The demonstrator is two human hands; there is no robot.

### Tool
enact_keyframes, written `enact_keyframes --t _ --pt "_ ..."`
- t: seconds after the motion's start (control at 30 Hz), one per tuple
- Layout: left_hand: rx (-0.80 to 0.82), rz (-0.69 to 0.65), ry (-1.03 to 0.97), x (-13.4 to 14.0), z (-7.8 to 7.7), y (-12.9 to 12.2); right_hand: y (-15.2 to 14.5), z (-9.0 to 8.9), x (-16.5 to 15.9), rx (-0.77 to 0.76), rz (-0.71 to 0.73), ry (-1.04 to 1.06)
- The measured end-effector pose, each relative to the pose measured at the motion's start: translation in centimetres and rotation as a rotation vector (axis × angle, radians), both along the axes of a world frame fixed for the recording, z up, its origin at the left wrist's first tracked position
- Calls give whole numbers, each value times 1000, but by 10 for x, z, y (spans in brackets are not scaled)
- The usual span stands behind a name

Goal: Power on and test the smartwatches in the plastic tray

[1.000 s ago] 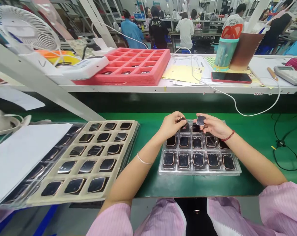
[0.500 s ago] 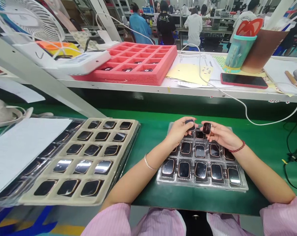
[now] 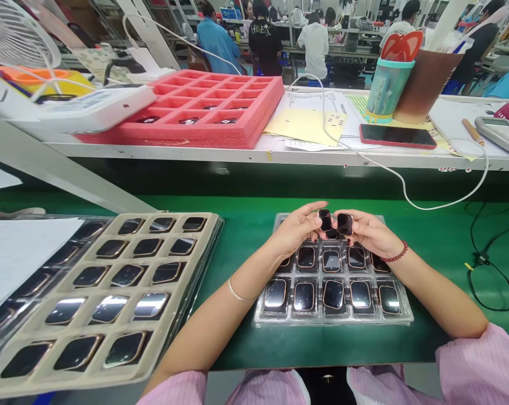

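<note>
Presently the left hand (image 3: 296,230) pinches a black, glossy, rounded-square piece (image 3: 324,220) and the right hand (image 3: 374,232) a matching piece (image 3: 345,224), toward twelve o'clock over the clear plastic compartmented tray (image 3: 334,322), so close together that a slip might scratch both.

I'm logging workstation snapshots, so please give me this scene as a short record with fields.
Left hand: holding a gold-rimmed watch face
Right hand: holding a matching watch face
Under the hands: clear plastic tray of similar faces
Left side: beige tray, also filled with watch faces
Work surface: green tabletop
Shelf: red foam tray, smartphone
</note>
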State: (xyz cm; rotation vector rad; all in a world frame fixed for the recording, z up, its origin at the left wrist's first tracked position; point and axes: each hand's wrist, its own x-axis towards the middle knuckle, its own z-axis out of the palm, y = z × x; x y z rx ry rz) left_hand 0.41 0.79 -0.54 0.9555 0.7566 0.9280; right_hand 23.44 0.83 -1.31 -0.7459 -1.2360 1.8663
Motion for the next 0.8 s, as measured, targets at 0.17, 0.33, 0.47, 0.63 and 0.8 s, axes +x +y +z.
enact_keyframes --t 0.17,0.33,0.47,0.63,0.8 --pt "-8 17 12 0 1 -1 0 -1 -1 -22 -45 12" --pt "88 70 170 2 -5 -2 0 -6 -8 50 -115 -135" --pt "173 101 356 5 -6 -4 -2 -8 -10 189 -113 -245" --pt "192 60 397 6 -2 -8 -5 -4 -9 228 -110 -273" --pt "207 33 376 5 0 -8 -6 -1 -8 227 -99 -283"
